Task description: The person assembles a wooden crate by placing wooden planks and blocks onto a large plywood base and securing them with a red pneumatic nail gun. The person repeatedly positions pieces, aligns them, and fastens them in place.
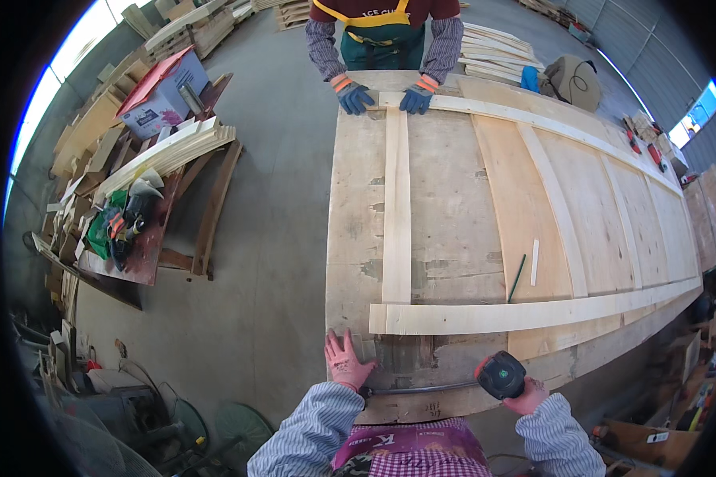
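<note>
The tool (pixel 501 375), black with red at one side, is in the right hand (pixel 528 397) at the near edge of the worktop (pixel 356 215). That hand looks closed around it, though the body hides the hold. The tool is probably hard-cased and weighty, best gripped by its handle. The left hand (pixel 347 363) is spread, holding nothing, palm down near the worktop's left corner.

Ahead lies the near strip (pixel 469 318), with the cross strip (pixel 398 215) running away from it to the far strip (pixel 533 122), where a co-worker (pixel 382 44) has both gloved hands (pixel 416 98). The strips should be light and springy along their length, with edges that may splinter; a flat hold near an end would suit.

The worktop is pale, patchily worn wood; a pencil (pixel 517 278) lies on it. Around it spreads a grey floor (pixel 270 199). A reddish table (pixel 145 269) at left carries offcuts and a box (pixel 163 99).
</note>
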